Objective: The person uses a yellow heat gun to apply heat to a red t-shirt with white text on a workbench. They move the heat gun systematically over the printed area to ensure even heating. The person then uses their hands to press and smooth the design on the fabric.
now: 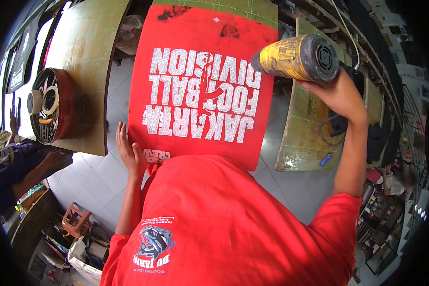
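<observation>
A yellow and black heat gun (284, 59) is gripped in my right hand (341, 94), above the right side of a red fabric piece (200, 34). Its nozzle points left, close over the large white print (203, 96). The fabric lies over a printing board (257, 12), whose green-lined far end shows beyond it. Dark smudges mark the fabric near that end. At the left edge, my left hand (130, 152) holds nothing, fingers extended and thumb apart; whether it touches the edge I cannot tell. The near end of the fabric is hidden by my red shirt.
On the left board (89, 71) stands a round tin (62, 107) with tape rolls and small items. A blue object (325, 160) lies on the right board (289, 143). A co-worker's arm (32, 175) shows at left, near an orange plastic stool (75, 218). A cable (346, 35) hangs at upper right.
</observation>
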`<state>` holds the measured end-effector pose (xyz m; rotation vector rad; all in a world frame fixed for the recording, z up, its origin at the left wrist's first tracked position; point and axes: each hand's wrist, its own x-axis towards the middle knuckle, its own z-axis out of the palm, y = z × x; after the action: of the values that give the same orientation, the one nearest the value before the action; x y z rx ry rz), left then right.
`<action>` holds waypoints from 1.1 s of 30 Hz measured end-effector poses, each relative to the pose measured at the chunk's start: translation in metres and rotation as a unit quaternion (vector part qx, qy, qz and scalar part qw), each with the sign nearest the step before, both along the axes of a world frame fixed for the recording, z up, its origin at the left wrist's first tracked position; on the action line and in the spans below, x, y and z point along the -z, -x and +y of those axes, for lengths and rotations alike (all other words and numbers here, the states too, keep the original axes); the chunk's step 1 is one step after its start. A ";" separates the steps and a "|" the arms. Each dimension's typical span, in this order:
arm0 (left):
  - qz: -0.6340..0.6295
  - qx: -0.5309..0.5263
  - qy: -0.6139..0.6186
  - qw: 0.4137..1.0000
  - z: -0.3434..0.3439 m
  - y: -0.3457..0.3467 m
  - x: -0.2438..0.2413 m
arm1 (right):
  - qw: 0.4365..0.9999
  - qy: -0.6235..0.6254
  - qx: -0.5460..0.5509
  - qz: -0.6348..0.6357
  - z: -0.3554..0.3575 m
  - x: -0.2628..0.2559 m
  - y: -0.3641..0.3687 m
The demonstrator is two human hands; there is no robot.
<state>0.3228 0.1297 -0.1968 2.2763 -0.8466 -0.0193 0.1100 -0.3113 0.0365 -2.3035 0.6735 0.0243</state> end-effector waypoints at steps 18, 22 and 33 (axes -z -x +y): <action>0.003 0.001 0.004 1.000 0.001 -0.001 0.001 | 0.999 -0.025 -0.008 0.037 0.014 -0.005 -0.012; 0.000 0.004 0.000 1.000 0.003 -0.001 0.002 | 0.998 -0.025 -0.006 0.054 0.019 -0.005 -0.015; 0.001 0.005 0.000 1.000 0.002 -0.001 0.000 | 0.996 0.006 -0.044 0.079 0.019 -0.011 -0.024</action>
<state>0.3239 0.1319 -0.1970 2.2713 -0.8565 -0.0265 0.1339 -0.2923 0.0474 -2.3598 0.6518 0.2476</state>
